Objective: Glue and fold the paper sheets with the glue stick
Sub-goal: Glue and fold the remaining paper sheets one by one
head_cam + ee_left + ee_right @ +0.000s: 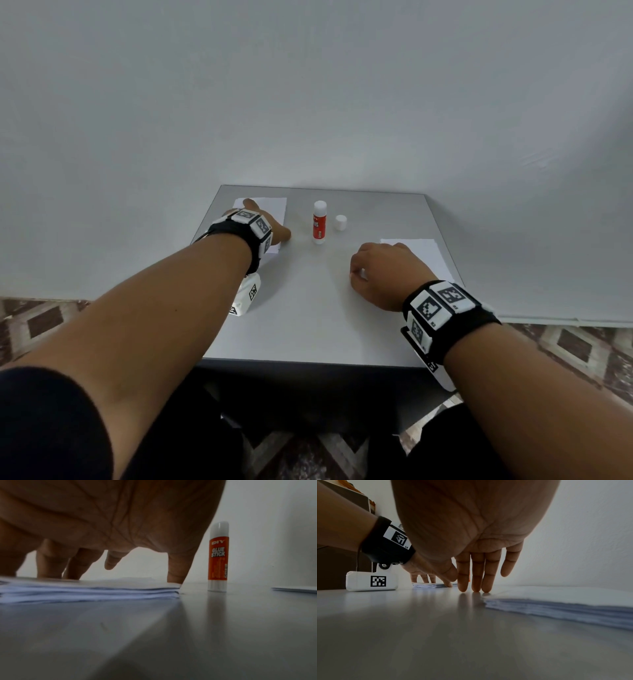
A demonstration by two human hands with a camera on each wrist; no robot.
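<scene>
Two stacks of white paper lie on the grey table (pixel 318 308). My left hand (pixel 278 233) rests on the left paper stack (pixel 274 209), fingers spread downward and thumb (pixel 176 574) pressing its near right corner. An orange-and-white glue stick (pixel 319 224) stands upright just right of that hand, untouched. My right hand (pixel 380 270) sits beside the right paper stack (pixel 424 257); its straight fingertips (pixel 476 588) touch the table at the stack's left edge. It holds nothing. The right wrist view shows my left hand (pixel 426 577) on the left paper stack (pixel 433 585) in the distance.
A small white cap (pixel 341 222) stands right of the glue stick. The table backs onto a pale wall (pixel 308 102). Patterned floor (pixel 44 322) shows on both sides. Bare tabletop lies between my hands and toward the front edge.
</scene>
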